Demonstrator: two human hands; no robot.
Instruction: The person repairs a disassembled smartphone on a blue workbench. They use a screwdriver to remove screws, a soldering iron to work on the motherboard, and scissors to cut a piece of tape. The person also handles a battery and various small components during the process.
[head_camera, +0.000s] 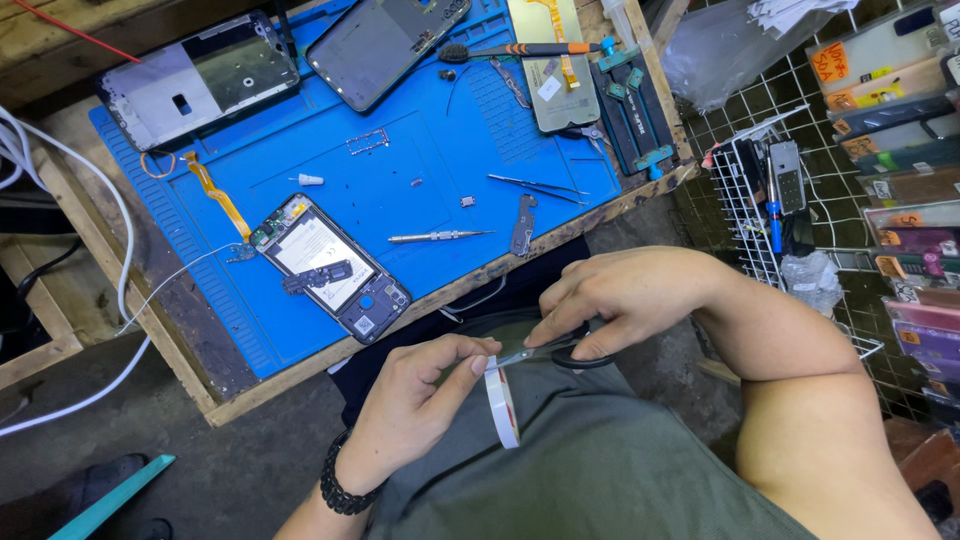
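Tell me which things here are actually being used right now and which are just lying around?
In use:
left hand holding the tape roll
right hand working the scissors

Lying about:
opened phone
screwdriver
tweezers
brush
blue mat

Two hands (420, 395), one tape roll (503, 405), one scissors (560, 350), three opened phones (330, 265).

Left hand (415, 395) fingers pinched; right hand (620, 300) fingers curled (both over lap).
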